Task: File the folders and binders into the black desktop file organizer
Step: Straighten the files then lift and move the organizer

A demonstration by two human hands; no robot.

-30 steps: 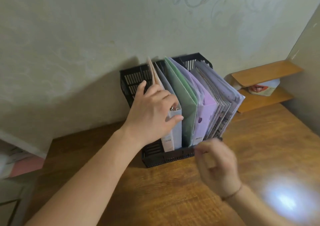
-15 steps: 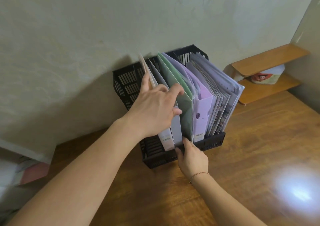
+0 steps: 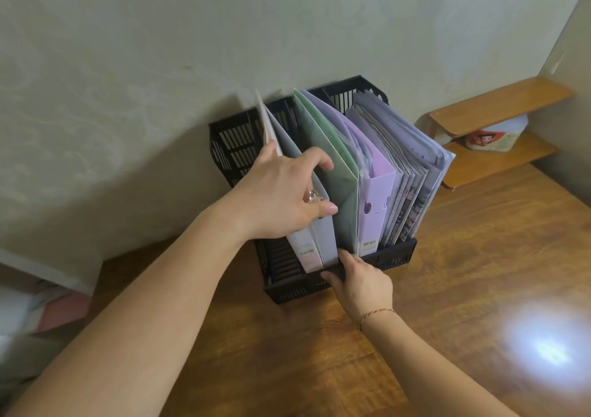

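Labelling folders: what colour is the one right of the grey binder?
Pale green folder, head view.

The black desktop file organizer stands on the wooden desk against the wall, its slotted plastic walls dividing it into compartments. The leftmost compartment shows no files. Next come two pale grey binders standing upright, spines forward with barcode labels low down, then a green folder, a lilac binder and, at the right end, a thick stack of clear sleeves leaning to the right
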